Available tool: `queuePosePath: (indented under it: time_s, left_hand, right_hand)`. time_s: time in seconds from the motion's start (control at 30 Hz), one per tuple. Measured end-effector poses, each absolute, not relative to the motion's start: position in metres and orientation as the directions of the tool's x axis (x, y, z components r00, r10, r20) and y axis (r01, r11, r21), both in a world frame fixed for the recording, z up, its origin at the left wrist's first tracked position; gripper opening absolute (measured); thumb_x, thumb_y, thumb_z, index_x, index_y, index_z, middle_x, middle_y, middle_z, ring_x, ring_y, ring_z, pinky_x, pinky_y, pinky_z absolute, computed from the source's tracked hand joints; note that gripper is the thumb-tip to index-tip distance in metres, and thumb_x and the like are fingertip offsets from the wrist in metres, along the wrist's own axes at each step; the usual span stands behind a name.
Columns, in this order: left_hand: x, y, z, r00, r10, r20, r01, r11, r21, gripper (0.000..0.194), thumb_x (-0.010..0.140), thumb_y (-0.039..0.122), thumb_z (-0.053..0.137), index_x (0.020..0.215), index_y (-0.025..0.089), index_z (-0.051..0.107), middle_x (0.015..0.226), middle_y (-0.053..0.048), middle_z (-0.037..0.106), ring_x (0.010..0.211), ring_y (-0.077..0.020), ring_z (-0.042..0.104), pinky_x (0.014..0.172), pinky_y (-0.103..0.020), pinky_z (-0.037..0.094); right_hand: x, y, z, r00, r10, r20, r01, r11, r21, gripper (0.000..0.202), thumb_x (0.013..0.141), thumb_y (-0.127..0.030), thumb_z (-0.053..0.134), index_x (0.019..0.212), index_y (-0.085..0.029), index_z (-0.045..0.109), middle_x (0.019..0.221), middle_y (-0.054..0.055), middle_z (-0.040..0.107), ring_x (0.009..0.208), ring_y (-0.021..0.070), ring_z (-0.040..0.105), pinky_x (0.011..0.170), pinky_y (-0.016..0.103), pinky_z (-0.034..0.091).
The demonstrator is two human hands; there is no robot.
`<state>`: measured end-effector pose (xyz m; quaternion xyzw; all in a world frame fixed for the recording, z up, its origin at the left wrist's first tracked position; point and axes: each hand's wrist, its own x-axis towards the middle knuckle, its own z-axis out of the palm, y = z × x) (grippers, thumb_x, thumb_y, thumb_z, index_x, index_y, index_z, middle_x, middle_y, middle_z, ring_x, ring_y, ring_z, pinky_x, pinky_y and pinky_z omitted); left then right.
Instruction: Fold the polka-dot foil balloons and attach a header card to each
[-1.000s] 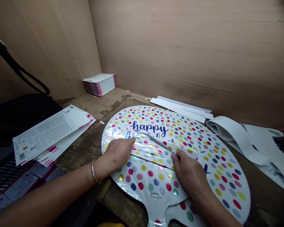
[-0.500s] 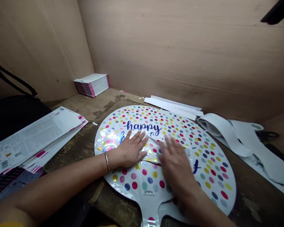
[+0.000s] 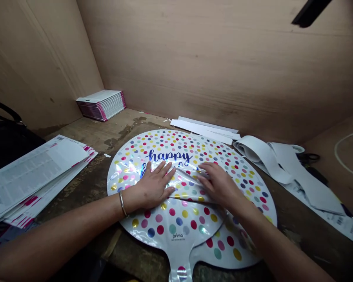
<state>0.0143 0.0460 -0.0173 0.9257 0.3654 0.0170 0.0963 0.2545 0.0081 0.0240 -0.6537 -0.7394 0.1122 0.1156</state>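
Observation:
A flat, uninflated foil balloon (image 3: 179, 219) with coloured dots and blue "happy" lettering lies on the work table, its tail towards me. Beneath it, to the right, a second dotted foil balloon (image 3: 253, 188) shows. Across the middle of the top one runs a folded band of dotted foil (image 3: 188, 190). My left hand (image 3: 154, 186) presses flat on the foil at the band's left end, fingers spread. At the band's right side my right hand (image 3: 220, 184) has its thumb and fingers bent in on the foil's upper edge.
Printed cardboard sleeves (image 3: 35, 172) lie in a pile at left, and a stack of white and pink cards (image 3: 101, 105) stands in the back corner. White paper strips (image 3: 206, 129), a loose label roll (image 3: 264, 156) and dark scissors (image 3: 310, 157) lie along the back right. Wooden panels enclose the table.
My right hand has gone from a blurred, stretched-out sweep over the foil to a bent grip at the band's right side. My left hand stays pressed flat. The view has shifted slightly right.

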Motion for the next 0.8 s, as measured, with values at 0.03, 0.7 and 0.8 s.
queuePosePath:
  time_s: [0.03, 0.7, 0.8]
  left_hand:
    - [0.014, 0.046, -0.016, 0.735, 0.677, -0.043, 0.672, -0.717, 0.186, 0.059, 0.095, 0.048, 0.029, 0.146, 0.020, 0.019, 0.153, -0.013, 0.014, 0.140, -0.0333, 0.009, 0.105, -0.065, 0.007]
    - [-0.002, 0.016, -0.017, 0.795, 0.570, 0.210, 0.460, -0.790, 0.405, 0.024, 0.087, 0.012, 0.047, 0.105, 0.018, 0.061, 0.103, -0.006, 0.061, 0.094, -0.0194, 0.056, 0.082, -0.030, 0.047]
    - [-0.007, 0.015, -0.020, 0.804, 0.550, 0.227, 0.423, -0.796, 0.433, 0.023, 0.087, 0.010, 0.046, 0.103, 0.018, 0.061, 0.105, -0.006, 0.061, 0.097, -0.0187, 0.055, 0.085, -0.030, 0.046]
  right_hand:
    - [0.243, 0.023, 0.026, -0.155, 0.988, -0.023, 0.929, 0.138, -0.343, 0.038, 0.087, -0.035, 0.048, 0.119, -0.018, 0.056, 0.121, 0.012, 0.059, 0.112, 0.0266, 0.052, 0.094, 0.040, 0.042]
    - [0.223, -0.002, 0.022, -0.002, 0.959, -0.284, 0.816, -0.163, -0.555, 0.041, 0.082, -0.036, 0.051, 0.118, -0.017, 0.058, 0.107, 0.012, 0.068, 0.087, 0.0253, 0.064, 0.072, 0.038, 0.052]
    - [0.232, -0.028, 0.029, -0.268, 0.959, -0.090, 0.873, 0.202, -0.444, 0.067, 0.077, -0.021, 0.054, 0.141, -0.030, 0.035, 0.147, 0.003, 0.036, 0.123, 0.0282, 0.044, 0.100, 0.048, 0.037]
